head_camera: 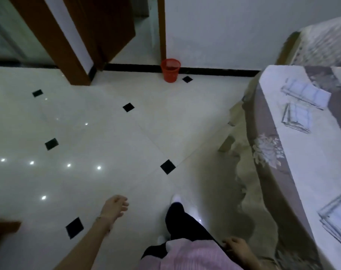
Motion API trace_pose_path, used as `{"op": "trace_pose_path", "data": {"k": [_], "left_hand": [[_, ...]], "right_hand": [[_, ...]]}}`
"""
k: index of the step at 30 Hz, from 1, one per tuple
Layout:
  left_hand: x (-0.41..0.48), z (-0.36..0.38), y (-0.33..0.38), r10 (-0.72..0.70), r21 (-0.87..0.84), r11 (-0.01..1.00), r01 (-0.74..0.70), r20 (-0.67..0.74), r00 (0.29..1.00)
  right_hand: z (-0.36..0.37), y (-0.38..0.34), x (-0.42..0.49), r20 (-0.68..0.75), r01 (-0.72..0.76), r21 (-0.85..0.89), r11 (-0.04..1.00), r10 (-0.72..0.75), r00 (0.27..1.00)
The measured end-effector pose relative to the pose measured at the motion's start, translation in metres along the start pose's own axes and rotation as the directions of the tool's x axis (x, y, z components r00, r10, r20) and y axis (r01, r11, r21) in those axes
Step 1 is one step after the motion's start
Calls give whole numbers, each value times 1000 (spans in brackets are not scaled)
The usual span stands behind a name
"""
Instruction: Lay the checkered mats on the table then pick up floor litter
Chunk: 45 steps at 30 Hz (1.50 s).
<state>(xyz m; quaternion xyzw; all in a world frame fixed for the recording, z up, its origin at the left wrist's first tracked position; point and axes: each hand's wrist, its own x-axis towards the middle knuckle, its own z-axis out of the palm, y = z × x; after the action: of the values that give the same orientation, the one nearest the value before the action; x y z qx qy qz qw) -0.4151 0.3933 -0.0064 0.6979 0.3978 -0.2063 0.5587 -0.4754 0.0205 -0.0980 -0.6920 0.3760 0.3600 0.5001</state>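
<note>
Three checkered mats lie on the table at the right: one at the far end, a second just nearer, and a third close to me. My left hand hangs over the floor at the lower middle, fingers loosely curled and holding nothing. My right hand hangs by my hip beside the table's cloth, also holding nothing. No litter shows on the floor.
A red waste basket stands against the far wall by a doorway. A brown door stands open at the upper left. White tiles with black diamond insets cover the floor. A covered seat sits beyond the table.
</note>
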Motion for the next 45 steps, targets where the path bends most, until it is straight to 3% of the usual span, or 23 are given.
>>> {"op": "trace_pose_path", "data": {"k": [6, 10, 14, 17, 23, 25, 27, 28, 30, 32, 34, 36, 39, 42, 45], "left_hand": [[111, 43, 83, 102, 177, 977, -120, 112, 989], [145, 73, 102, -16, 320, 947, -41, 173, 985], [187, 89, 128, -26, 481, 873, -85, 220, 975], [226, 106, 159, -14, 633, 754, -175, 281, 960], [274, 202, 278, 34, 643, 681, -351, 450, 892], [269, 254, 328, 63, 637, 583, -504, 583, 810], [248, 308, 374, 144, 539, 461, -705, 738, 659], [236, 335, 396, 193, 465, 361, -808, 811, 553], [210, 385, 433, 320, 256, 60, -965, 910, 262], [185, 430, 458, 363, 33, -191, -981, 931, -39], [170, 466, 469, 280, -103, -362, -926, 936, -213], [169, 490, 467, 124, -149, -487, -861, 964, -237], [184, 506, 453, -35, -163, -600, -783, 983, -179], [195, 509, 449, -57, -183, -607, -773, 981, -187], [199, 511, 452, -70, -210, -604, -769, 975, -211]], "right_hand": [[-2, -60, 39, -113, 12, 116, 993, 1, 994], [-10, -131, 67, -136, 25, 288, 957, 15, 991], [-33, -214, 87, -209, 183, 322, 929, -119, 971], [-52, -265, 82, -305, 309, 303, 901, -215, 928], [-90, -314, 62, -482, 435, 373, 819, -230, 846], [-102, -325, 55, -504, 442, 453, 774, -186, 843], [-113, -335, 47, -544, 451, 494, 744, -141, 828], [-121, -339, 44, -594, 459, 466, 756, -117, 796], [-142, -346, 42, -702, 472, 406, 782, -63, 710], [-167, -351, 42, -795, 499, 422, 757, 44, 605], [-192, -351, 47, -860, 513, 428, 744, 162, 483], [-212, -350, 56, -887, 441, 398, 805, 215, 408], [-233, -349, 71, -871, 287, 393, 874, 252, 422], [-241, -352, 84, -846, 183, 393, 901, 276, 457], [-236, -353, 93, -854, 32, 321, 946, 275, 441]]}}
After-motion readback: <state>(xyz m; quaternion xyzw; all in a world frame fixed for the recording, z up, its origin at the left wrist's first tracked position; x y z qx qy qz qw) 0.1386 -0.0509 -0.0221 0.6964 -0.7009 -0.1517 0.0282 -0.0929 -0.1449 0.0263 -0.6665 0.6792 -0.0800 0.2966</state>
